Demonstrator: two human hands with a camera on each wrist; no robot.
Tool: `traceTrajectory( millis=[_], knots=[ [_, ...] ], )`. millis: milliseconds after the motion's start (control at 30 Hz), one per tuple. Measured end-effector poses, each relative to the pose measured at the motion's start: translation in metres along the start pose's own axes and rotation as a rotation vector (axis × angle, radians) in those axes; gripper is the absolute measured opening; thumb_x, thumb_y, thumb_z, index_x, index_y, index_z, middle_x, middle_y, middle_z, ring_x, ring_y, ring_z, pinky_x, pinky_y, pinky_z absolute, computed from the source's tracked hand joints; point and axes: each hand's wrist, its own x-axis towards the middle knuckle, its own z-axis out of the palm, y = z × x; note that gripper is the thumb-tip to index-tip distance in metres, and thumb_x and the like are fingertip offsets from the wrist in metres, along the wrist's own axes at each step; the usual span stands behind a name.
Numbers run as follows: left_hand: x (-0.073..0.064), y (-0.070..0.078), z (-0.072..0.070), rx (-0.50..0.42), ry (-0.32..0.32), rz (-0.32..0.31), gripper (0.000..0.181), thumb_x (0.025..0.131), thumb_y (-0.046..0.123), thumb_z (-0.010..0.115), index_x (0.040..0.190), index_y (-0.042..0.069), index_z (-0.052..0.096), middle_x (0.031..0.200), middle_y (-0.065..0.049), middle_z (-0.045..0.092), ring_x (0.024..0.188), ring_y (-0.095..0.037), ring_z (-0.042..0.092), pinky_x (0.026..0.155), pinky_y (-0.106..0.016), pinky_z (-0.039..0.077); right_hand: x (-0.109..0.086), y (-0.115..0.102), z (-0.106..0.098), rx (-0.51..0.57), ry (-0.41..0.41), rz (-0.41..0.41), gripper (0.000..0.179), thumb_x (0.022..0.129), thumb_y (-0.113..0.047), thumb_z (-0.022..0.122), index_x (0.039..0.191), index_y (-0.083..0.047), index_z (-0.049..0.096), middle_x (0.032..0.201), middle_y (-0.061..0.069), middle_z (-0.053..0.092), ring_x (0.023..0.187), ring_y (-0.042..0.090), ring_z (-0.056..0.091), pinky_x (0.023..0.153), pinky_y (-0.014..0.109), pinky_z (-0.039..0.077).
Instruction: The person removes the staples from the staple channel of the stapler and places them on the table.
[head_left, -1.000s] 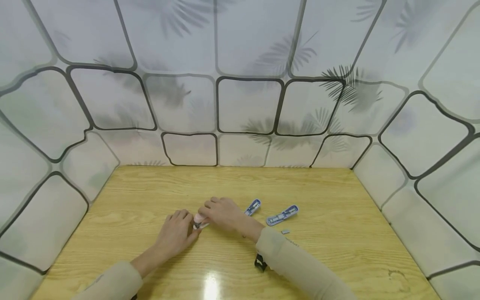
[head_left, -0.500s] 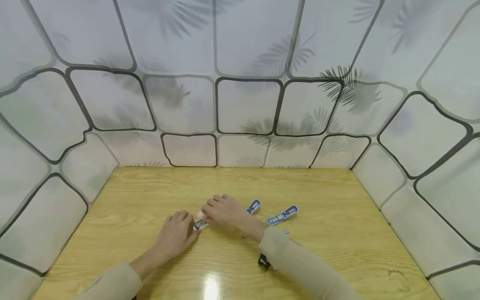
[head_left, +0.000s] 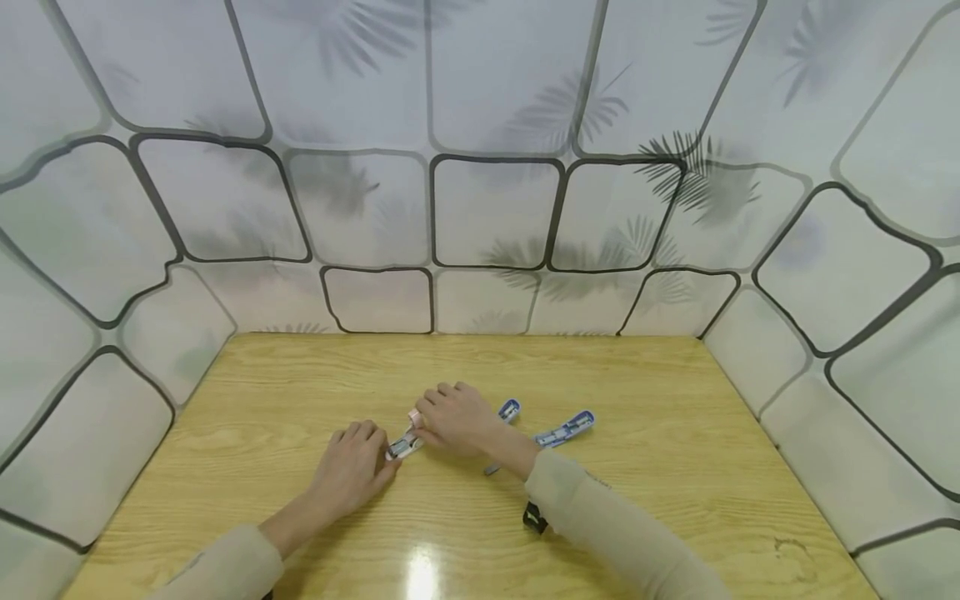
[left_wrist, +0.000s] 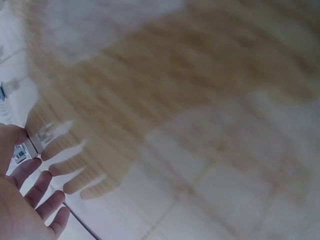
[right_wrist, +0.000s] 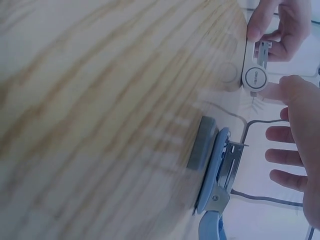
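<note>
A small white-and-pink stapler (head_left: pixel 405 446) stands opened up on the wooden table, its metal staple channel showing. My left hand (head_left: pixel 348 467) pinches its near end between thumb and index finger, also visible in the left wrist view, where the other fingers (left_wrist: pixel 50 205) are spread. My right hand (head_left: pixel 457 421) holds the pink raised part at the far end with thumb and forefinger. A round logo end of the stapler (right_wrist: pixel 256 78) appears in the right wrist view, between both hands. Beyond the right hand lie two opened blue staplers (head_left: pixel 565 429), one partly hidden by that hand.
A short grey strip, seemingly staples (head_left: pixel 491 468), lies beside the right forearm; it looks like a grey block (right_wrist: pixel 202 142) from the right wrist. Under the right sleeve sits a black device (head_left: pixel 534 518). Patterned cloth walls (head_left: pixel 495 208) enclose the wooden table (head_left: pixel 450 367).
My right hand has moved right and away, swinging the pink part back and exposing more of the staple channel. The left hand has stayed in place. A second grey strip has become hidden behind the right arm.
</note>
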Motion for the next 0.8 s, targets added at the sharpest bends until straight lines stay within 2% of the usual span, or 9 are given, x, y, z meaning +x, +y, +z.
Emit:
traceTrajectory(
  millis=[167,333,433,667,800],
  knots=[
    [0.001,0.001,-0.001,-0.017,-0.009,-0.011,0.030,0.087,0.035,0.085,0.089,0.012,0.066,0.092,-0.006,0.066,0.087,-0.025,0.065,0.078,-0.042,0.057,-0.003,0.005,0.001,0.024,0.024,0.031,0.048,0.107,-0.061,0.046,0.124,-0.020,0.066,0.110,-0.005,0.073,0.096,0.011,0.068,0.080,0.025,0.057],
    [0.001,0.002,-0.002,-0.038,-0.014,-0.020,0.029,0.086,0.033,0.086,0.087,0.012,0.066,0.091,-0.006,0.066,0.087,-0.025,0.065,0.079,-0.043,0.057,-0.006,0.009,0.002,0.043,-0.013,0.069,0.050,0.107,-0.062,0.044,0.125,-0.021,0.066,0.111,-0.005,0.073,0.097,0.012,0.067,0.083,0.026,0.058],
    [0.001,0.002,-0.002,-0.037,-0.016,-0.019,0.029,0.086,0.033,0.086,0.087,0.012,0.066,0.091,-0.006,0.066,0.087,-0.026,0.065,0.079,-0.043,0.057,-0.008,0.011,0.005,0.038,-0.022,0.080,0.054,0.107,-0.065,0.041,0.125,-0.021,0.067,0.109,-0.006,0.073,0.096,0.011,0.067,0.083,0.026,0.058],
    [0.002,0.001,-0.003,-0.043,-0.023,-0.024,0.027,0.086,0.032,0.086,0.088,0.013,0.066,0.093,-0.006,0.067,0.087,-0.024,0.064,0.079,-0.044,0.057,-0.011,0.015,0.011,0.010,0.030,0.082,0.057,0.106,-0.067,0.041,0.124,-0.021,0.069,0.107,-0.005,0.074,0.095,0.012,0.070,0.081,0.027,0.060],
    [0.001,0.002,-0.002,-0.050,-0.019,-0.023,0.028,0.087,0.032,0.085,0.089,0.012,0.066,0.094,-0.007,0.067,0.087,-0.025,0.064,0.080,-0.044,0.057,-0.012,0.017,0.015,-0.014,0.026,0.091,0.058,0.106,-0.068,0.041,0.124,-0.021,0.070,0.106,-0.005,0.074,0.094,0.013,0.069,0.080,0.028,0.060]
  ],
)
